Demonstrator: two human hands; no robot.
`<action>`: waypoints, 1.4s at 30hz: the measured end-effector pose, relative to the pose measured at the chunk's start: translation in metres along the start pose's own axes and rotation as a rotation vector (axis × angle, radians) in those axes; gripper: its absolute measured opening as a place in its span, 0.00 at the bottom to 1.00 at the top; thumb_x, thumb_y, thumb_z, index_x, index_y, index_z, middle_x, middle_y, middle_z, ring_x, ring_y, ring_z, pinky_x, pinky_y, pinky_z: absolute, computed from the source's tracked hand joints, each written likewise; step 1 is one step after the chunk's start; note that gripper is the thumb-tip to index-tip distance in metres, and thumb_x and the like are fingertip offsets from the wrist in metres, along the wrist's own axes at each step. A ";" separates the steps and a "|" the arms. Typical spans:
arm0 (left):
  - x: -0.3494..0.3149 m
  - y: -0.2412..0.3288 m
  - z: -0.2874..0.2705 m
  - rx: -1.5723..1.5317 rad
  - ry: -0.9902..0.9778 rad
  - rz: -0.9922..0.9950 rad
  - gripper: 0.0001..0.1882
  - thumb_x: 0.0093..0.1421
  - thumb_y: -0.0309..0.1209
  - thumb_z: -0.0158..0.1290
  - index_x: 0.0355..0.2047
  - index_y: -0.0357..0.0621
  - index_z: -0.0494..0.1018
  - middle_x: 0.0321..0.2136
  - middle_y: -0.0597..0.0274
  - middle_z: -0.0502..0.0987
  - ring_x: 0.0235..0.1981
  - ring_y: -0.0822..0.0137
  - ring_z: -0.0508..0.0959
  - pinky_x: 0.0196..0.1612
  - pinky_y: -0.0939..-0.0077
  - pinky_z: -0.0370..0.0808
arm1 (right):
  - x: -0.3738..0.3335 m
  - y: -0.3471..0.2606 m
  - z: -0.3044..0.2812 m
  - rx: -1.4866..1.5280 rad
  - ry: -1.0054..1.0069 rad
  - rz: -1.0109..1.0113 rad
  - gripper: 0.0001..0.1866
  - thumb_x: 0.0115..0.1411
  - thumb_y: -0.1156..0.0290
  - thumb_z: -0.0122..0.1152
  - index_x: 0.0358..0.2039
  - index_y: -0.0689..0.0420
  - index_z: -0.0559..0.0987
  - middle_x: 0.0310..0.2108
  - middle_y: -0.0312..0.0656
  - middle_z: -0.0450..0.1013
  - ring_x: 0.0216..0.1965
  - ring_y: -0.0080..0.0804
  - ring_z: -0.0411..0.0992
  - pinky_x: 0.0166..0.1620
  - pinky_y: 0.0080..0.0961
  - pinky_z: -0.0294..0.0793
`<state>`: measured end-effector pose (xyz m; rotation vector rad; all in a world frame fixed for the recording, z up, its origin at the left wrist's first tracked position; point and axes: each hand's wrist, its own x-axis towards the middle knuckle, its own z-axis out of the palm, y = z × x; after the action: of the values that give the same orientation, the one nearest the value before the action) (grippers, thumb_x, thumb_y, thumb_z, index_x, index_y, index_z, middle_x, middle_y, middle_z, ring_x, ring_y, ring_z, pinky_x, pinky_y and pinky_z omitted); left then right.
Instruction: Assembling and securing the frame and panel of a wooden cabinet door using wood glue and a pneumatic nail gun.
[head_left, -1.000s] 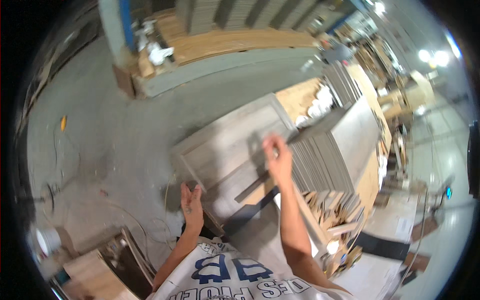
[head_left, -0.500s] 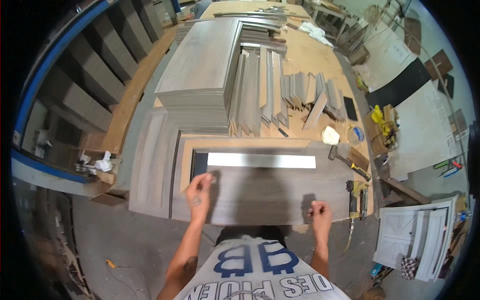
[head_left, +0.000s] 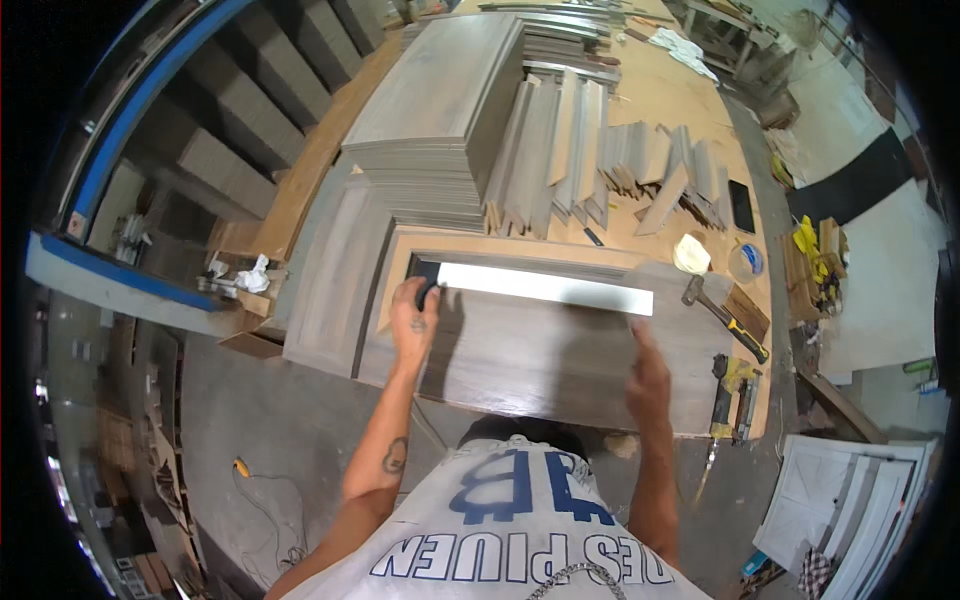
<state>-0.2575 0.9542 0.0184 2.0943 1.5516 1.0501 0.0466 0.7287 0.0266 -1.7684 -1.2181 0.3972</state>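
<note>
A try square with a long bright flat blade (head_left: 550, 288) and a dark handle lies across the grey-brown wood-grain panel (head_left: 530, 350). My left hand (head_left: 412, 318) is closed round the dark handle at the blade's left end. By the blade's right end is my right hand (head_left: 648, 375), one finger reaching up to its lower corner. Whether that finger touches it I cannot tell, and the other fingers are blurred and partly hidden. Behind the blade runs a pale wooden frame edge (head_left: 520, 246).
A tall stack of grey panels (head_left: 420, 90) stands behind, with cut trim pieces (head_left: 545, 150) beside it. On the right lie a hammer (head_left: 728, 320), a nail gun (head_left: 725, 390), a tape roll (head_left: 746, 261), a white cup (head_left: 691, 254) and a phone (head_left: 741, 206).
My left hand has moved up onto the dark handle and closed on it. My right hand has risen to the blade's right end. The blade now slants down to the right.
</note>
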 end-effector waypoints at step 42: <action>-0.041 0.251 -0.173 -1.237 -0.265 -0.129 0.39 0.61 0.40 0.50 0.66 0.30 0.54 0.36 0.46 0.74 0.39 0.54 0.77 0.49 0.63 0.74 | 0.053 -0.263 0.002 0.289 -0.492 -0.974 0.04 0.51 0.79 0.59 0.28 0.58 0.73 0.69 0.51 0.52 0.35 0.34 0.76 0.22 0.25 0.75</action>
<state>-0.2174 0.8004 0.2812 1.1578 0.5670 1.1604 -0.0781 0.7977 0.2536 -0.6886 -2.0686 0.3939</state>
